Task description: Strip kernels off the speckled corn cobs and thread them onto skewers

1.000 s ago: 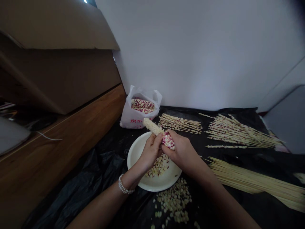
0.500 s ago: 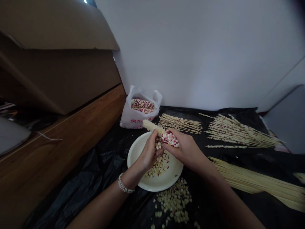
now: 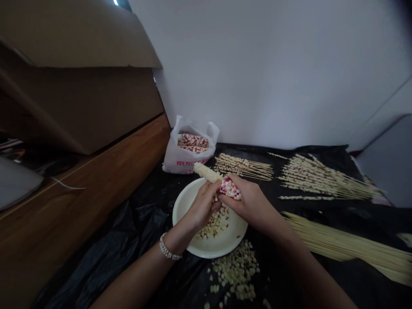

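Observation:
An ear of corn (image 3: 230,189), speckled white and purple, is tilted over a white bowl (image 3: 180,206). Its far end is a bare, pale cob, while kernels still cover the near end. My right hand (image 3: 249,195) is wrapped round the kernel-covered end. Thumb against the ear where bare cob meets kernels, my left hand (image 3: 204,204) is closed at its side; its curled fingers are partly hidden underneath. Loose kernels (image 3: 214,225) lie in the bowl below both hands.
Behind the bowl, a white plastic bag (image 3: 180,156) holds more corn ears. Kernel-threaded skewers (image 3: 309,176) lie at right, bare sticks (image 3: 347,244) nearer. Spilled kernels (image 3: 236,270) are on the black plastic sheet (image 3: 128,240). A cardboard box (image 3: 80,98) stands left.
My left thumb has shifted slightly right along the ear, toward the remaining kernels. Fewer loose kernels show between the hands. My right hand keeps its grip.

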### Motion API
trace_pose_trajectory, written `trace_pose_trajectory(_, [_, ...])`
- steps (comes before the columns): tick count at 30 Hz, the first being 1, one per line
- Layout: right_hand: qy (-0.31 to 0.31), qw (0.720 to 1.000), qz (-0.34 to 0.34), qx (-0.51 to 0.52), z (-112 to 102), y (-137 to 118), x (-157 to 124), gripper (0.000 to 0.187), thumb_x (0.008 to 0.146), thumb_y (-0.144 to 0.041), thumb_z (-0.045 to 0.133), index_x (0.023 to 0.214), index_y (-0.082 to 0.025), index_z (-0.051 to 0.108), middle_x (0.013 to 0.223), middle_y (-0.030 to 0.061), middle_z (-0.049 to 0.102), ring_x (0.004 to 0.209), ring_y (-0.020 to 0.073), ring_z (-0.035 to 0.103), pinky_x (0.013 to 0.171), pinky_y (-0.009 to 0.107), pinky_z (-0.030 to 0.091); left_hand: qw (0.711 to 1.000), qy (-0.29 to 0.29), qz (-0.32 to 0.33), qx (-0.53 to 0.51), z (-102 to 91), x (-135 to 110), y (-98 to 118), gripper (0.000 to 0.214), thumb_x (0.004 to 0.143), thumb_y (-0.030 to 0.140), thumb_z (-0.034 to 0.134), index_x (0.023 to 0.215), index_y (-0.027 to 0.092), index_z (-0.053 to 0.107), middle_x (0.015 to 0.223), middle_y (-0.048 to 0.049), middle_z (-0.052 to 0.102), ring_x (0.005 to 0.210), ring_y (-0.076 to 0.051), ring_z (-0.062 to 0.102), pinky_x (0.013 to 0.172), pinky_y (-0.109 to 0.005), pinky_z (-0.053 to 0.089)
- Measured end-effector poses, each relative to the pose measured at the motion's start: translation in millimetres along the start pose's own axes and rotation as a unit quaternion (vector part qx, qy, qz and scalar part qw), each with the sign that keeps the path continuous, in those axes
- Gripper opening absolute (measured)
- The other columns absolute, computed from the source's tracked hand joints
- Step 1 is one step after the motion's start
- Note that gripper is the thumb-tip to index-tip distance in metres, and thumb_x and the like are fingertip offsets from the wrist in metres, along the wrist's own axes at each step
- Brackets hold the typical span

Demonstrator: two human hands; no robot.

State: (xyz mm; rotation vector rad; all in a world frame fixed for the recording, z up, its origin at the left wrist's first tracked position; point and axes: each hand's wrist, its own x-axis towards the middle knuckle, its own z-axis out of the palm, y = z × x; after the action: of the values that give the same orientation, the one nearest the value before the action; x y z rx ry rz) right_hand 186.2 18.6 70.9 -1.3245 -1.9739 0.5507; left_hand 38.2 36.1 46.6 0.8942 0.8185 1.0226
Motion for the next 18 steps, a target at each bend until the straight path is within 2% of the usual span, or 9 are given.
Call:
trace_pose_trajectory(5, [-0.002,0.999,-0.007,-0.037,6,5,-1,0.027,0.087,-0.024,0.064,0.114,-0.019,0.06,0.102,0.0086,0.071,0.095,0.0261,0.066,0.084,0.037,0.048,1.0,-0.003,-0.021,0.0,-1.6,2,0,0.039,0.082,0.051,0.07,0.076,0.02,0.047,0.056,0.0095,0.036,0.042,-0.003,0.021,0.042,-0.018,0.012])
trace_pose_trajectory(10, [0.0,0.997,-0.013,-0.076,7,13,-2,0.048,0.087,-0.023,0.065,0.133,-0.015,0.056,0.117,0.0161,0.067,0.112,0.0321,0.063,0.092,0.044,0.049,0.994,-0.076,-0.076,-0.008,-11.7,7,-1,0.029,0.082,0.041,0.063,0.071,0.019,0.047,0.055,0.0077,0.036,0.042,-0.003,0.02,0.041,-0.018,0.009])
trace_pose_trajectory(13, [-0.009,0.997,-0.011,-0.082,5,14,-2,0.046,0.087,-0.025,0.065,0.132,-0.014,0.059,0.122,0.0185,0.066,0.117,0.034,0.061,0.096,0.047,0.048,0.987,-0.099,-0.123,-0.029,-18.1,10,-2,0.02,0.074,0.032,0.06,0.065,0.018,0.048,0.05,0.0077,0.034,0.041,-0.003,0.018,0.039,-0.018,0.008])
trace_pose_trajectory(15, [-0.011,0.997,-0.013,-0.073,3,13,-2,0.043,0.088,-0.026,0.065,0.129,-0.015,0.061,0.123,0.0179,0.066,0.117,0.0335,0.061,0.098,0.048,0.047,0.985,-0.095,-0.137,-0.052,-20.0,11,-3,0.019,0.072,0.03,0.059,0.062,0.018,0.047,0.049,0.0074,0.034,0.04,-0.003,0.018,0.038,-0.018,0.008])
trace_pose_trajectory(18, [-0.004,0.998,-0.015,-0.059,3,14,-2,0.046,0.088,-0.027,0.065,0.132,-0.015,0.059,0.122,0.0169,0.067,0.114,0.0315,0.062,0.097,0.048,0.048,0.987,-0.074,-0.122,-0.077,-18.0,10,-1,0.024,0.076,0.036,0.063,0.068,0.017,0.05,0.055,0.005,0.042,0.042,-0.002,0.021,0.039,-0.017,0.009])
